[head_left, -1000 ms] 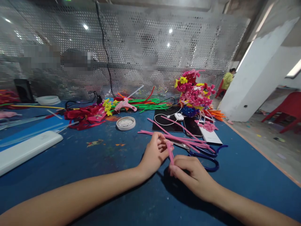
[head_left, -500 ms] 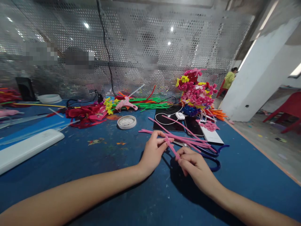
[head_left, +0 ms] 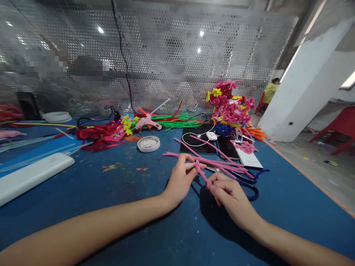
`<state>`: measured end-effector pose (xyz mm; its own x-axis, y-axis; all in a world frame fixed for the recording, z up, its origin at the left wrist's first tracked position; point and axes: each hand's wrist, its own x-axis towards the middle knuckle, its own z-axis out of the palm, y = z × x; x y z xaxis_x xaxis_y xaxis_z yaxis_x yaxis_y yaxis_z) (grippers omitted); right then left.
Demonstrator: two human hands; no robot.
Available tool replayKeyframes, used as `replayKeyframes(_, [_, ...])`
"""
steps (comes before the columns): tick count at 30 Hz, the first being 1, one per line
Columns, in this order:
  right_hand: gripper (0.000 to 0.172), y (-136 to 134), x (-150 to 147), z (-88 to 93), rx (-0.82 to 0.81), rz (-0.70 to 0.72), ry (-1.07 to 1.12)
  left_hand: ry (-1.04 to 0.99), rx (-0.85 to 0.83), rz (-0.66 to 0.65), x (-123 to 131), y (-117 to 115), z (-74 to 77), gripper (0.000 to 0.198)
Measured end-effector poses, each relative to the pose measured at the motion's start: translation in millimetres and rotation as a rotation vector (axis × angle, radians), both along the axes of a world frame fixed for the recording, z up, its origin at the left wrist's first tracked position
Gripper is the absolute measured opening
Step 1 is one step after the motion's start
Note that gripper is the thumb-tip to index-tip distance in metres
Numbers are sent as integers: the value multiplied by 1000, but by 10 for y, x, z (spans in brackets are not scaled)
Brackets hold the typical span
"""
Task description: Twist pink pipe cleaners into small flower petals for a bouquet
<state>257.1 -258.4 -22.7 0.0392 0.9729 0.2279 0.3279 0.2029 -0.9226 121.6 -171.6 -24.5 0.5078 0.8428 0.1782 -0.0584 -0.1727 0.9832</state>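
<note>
A pink pipe cleaner (head_left: 203, 175) with a bent or looped upper end is held between my two hands, just above the table. My left hand (head_left: 181, 177) pinches it near that upper end, thumb and fingers closed. Lower down, my right hand (head_left: 226, 190) grips the other end between thumb and forefinger. Right behind the hands lie several loose pink pipe cleaners (head_left: 219, 162), crossing one another. Beneath them is a pair of scissors (head_left: 253, 192) with dark blue handles, its blades partly covered.
A round dish of small white beads (head_left: 148, 144) stands left of centre. Behind it are a pink glue gun (head_left: 148, 122) and green pipe cleaners (head_left: 177, 122). Pipe-cleaner flowers (head_left: 233, 107) are heaped at the back right, near a dark tablet (head_left: 198, 140). A white bar (head_left: 36, 173) lies left.
Both hands keep their grip on the pink pipe cleaner and stay almost in place. The looped upper end looks slightly more bunched, and the whole view has shifted a little.
</note>
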Motion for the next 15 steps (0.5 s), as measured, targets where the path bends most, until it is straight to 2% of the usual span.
replayKeyframes(5, [36, -7, -5, 14, -1, 10, -24, -29, -53, 30, 21, 47, -31, 22])
replayKeyframes(10, [36, 9, -4, -10, -29, 4, -22, -96, -30, 7, 31, 16, -22, 28])
replayKeyframes(15, [38, 15, -2, -19, -29, -4, -16, -61, -10, -15, 30, -11, -14, 29])
